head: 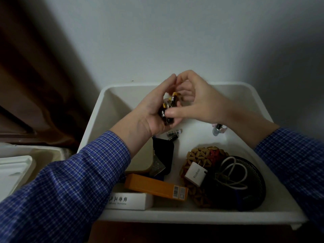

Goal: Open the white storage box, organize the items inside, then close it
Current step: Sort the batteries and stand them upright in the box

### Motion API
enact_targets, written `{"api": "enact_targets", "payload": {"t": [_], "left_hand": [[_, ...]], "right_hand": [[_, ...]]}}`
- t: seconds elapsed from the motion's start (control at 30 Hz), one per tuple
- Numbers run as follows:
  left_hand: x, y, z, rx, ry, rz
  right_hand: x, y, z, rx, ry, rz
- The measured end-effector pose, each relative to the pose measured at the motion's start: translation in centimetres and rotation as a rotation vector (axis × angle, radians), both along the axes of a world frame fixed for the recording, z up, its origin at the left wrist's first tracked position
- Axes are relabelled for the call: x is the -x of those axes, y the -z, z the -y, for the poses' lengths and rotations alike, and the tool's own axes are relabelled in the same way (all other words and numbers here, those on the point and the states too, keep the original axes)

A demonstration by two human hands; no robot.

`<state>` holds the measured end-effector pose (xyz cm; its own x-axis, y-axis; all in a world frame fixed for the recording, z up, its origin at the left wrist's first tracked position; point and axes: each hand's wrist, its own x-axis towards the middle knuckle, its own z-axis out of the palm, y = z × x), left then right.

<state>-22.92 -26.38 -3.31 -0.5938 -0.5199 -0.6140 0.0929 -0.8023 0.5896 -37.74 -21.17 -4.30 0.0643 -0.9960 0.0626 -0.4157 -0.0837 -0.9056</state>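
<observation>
While both hands' grip pinches batteries (168, 109), the white storage box (112, 102) gapes open.

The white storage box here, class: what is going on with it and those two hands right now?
The white storage box stands open. A person in a blue checked shirt holds a bunch of small batteries above it: the left hand cups them while the right hand touches them with thumb and fingers. More batteries lie on the box floor below. An orange carton, a white charger plug and a black mesh bowl sit nearer the front.
</observation>
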Motion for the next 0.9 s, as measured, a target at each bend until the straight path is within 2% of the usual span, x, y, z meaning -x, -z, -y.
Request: {"api": "enact_targets", "payload": {"t": [0.17,0.4,0.57,0.9], "left_hand": [[0.1,0.6,-0.2,-0.052,-0.017,0.068],[0.4,0.5,0.3,-0.083,-0.076,-0.022],[0.2,0.7,0.6,-0.211,-0.163,-0.140],[0.5,0.6,0.3,-0.081,-0.210,-0.161]], "right_hand": [[-1.1,1.1,0.1,-0.076,-0.016,-0.060],[-1.2,0.8,0.3,-0.043,0.039,-0.037],[-0.6,0.5,-0.1,-0.104,-0.095,-0.116],[-0.5,0.5,0.2,0.000,-0.001,-0.005]]}}
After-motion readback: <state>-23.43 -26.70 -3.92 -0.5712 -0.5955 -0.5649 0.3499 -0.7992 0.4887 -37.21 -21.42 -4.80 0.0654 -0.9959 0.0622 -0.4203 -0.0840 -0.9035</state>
